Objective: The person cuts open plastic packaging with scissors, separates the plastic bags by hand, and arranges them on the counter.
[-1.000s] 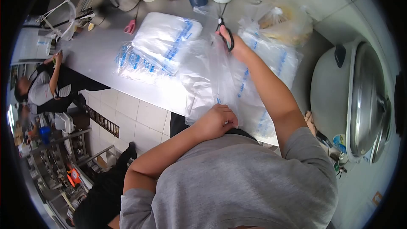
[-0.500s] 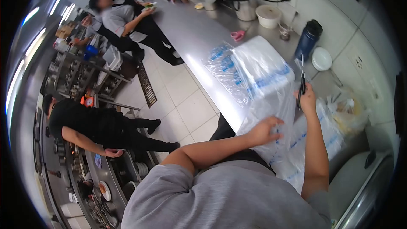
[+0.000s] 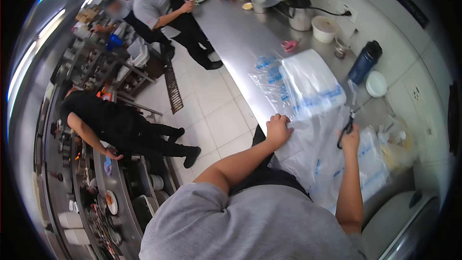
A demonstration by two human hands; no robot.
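Observation:
My right hand [image 3: 351, 139] is closed around scissors [image 3: 346, 127] with dark handles, the blades pointing away from me along the right side of the plastic. My left hand [image 3: 279, 131] has its fingers bent onto the left edge of a clear plastic bag [image 3: 308, 139] with blue print. That plastic lies spread over the counter's near part, and more printed sheets lie under my right forearm. Just beyond is a thick stack of folded clear bags [image 3: 313, 79], with a crumpled blue-printed wrapper [image 3: 269, 79] at its left.
On the steel counter [image 3: 231, 43] stand pink scissors [image 3: 288, 45], a white tub [image 3: 325, 29], a metal jug [image 3: 301, 17], a dark blue bottle [image 3: 365, 62] and a white lid [image 3: 376, 84]. A filled bag [image 3: 397, 139] sits right. Several people work at left.
My left hand has moved left and away from me to the plastic's left edge, its fingers now bent. My right hand with the scissors has come slightly nearer. The view has shifted.

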